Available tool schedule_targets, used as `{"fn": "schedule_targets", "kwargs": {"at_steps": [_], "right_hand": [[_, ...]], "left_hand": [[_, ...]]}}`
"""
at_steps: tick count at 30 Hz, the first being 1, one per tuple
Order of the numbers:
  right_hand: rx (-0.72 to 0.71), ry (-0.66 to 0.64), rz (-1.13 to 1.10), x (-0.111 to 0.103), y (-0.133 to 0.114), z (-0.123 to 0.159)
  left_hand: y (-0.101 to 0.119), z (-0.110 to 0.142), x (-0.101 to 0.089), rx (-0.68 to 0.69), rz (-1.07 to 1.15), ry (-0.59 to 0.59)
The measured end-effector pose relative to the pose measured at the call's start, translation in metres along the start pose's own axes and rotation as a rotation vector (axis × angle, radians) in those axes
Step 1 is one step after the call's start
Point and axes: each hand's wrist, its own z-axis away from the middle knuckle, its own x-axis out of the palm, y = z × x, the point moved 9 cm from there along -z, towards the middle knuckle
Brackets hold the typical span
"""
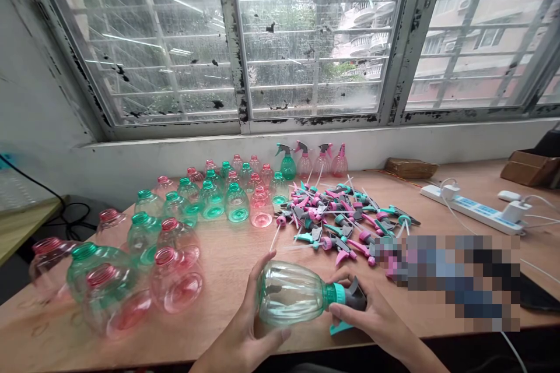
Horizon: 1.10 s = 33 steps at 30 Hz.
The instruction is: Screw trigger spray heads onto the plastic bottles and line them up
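Observation:
A clear green spray bottle [293, 292] lies on its side in the air above the table's near edge, its neck pointing right. My left hand [249, 326] cups the base end, thumb below and fingers behind. At the neck, my right hand [371, 315] grips the teal collar and the grey-and-teal spray head [355, 296], which sits on the bottle's mouth. Whether the collar is fully tight I cannot tell. Just beyond the bottle spreads a heap of loose pink, teal and grey spray heads [332, 215] with white tubes.
Several open green and pink bottles [175, 262] stand on the left of the wooden table [231, 332]. Spray bottles with heads fitted [287, 163] line the wall. A white power strip [472, 208], cables and cardboard boxes [531, 166] are at the right. Part of the right side is blurred out.

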Motion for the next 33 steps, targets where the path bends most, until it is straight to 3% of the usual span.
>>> {"fn": "schedule_targets", "kwargs": {"at_steps": [11, 25, 33], "right_hand": [[-0.013, 0.008, 0.008, -0.001, 0.002, -0.001], [-0.022, 0.005, 0.029, 0.002, -0.004, 0.001], [0.018, 0.005, 0.049, 0.001, -0.009, 0.0]], "left_hand": [[0.002, 0.001, 0.006, -0.047, 0.064, -0.052], [-0.008, -0.001, 0.001, -0.009, 0.092, -0.001], [-0.008, 0.001, -0.005, 0.05, 0.043, 0.109]]}}
